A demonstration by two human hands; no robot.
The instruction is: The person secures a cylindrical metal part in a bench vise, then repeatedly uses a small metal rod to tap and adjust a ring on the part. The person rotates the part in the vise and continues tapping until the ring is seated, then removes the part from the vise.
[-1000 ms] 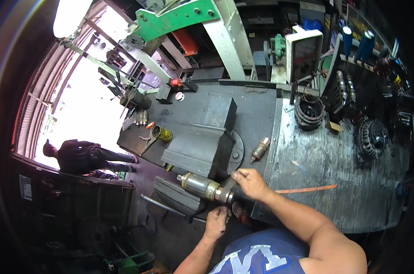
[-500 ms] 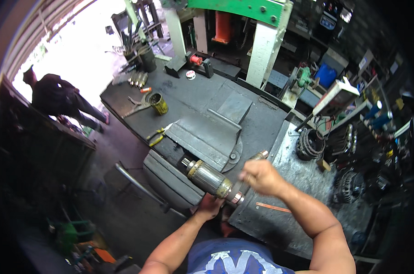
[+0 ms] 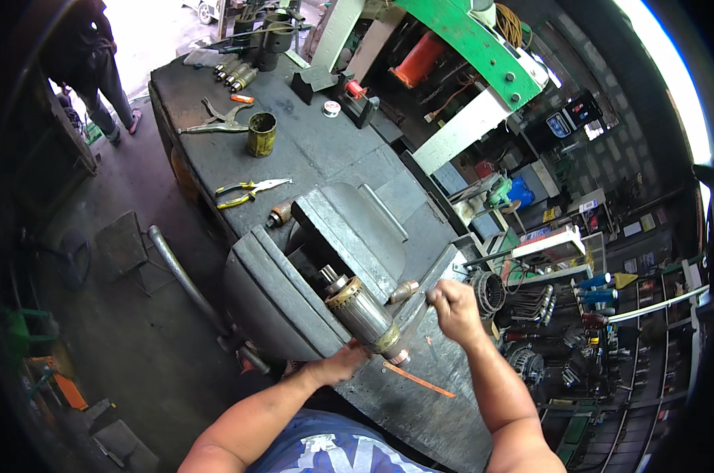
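- The rotor (image 3: 365, 317) sits in the gap between the jaws of the vise (image 3: 274, 293).
- Its long axis slants: the toothed shaft end (image 3: 332, 277) points up-left, away from the person, the copper end (image 3: 399, 357) down-right, past the vise.
- The right hand (image 3: 456, 310) is clenched on a blurred grey strip (image 3: 417, 322) reaching down to the copper end.
- The left hand (image 3: 343, 365) is beside the rotor's near end, fingertips hidden; I cannot tell its grip.

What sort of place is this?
Probably a workshop repairing electric motors or similar machines: a large bench vise, a cylindrical, metal armature at the hands, and yellow-handled pliers on the workbench suggest it.
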